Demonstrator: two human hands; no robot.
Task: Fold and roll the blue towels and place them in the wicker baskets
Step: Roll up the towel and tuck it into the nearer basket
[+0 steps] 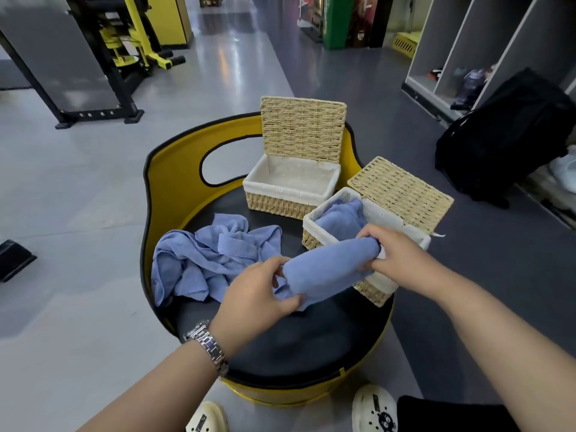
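Hands grip rolled towel [327, 269] at both ends: left hand [258, 294] curled round 7 o'clock end, right hand [389, 254] pinching 2 o'clock end over near basket [314, 238], which holds another roll [341, 218]. Far basket [290, 194] at 12 o'clock, lid up. Loose towels [202, 260] at 9 o'clock.

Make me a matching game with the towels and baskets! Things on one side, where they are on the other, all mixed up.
Things:
1. rolled towel
2. crumpled towels
3. far basket
4. near basket

Places or states:
A. lid up, nothing inside but its white lining
B. held at both ends by the left hand and right hand
C. already has one blue towel inside
D. lying loose in a heap on the black seat

Pairs: 1-B, 2-D, 3-A, 4-C
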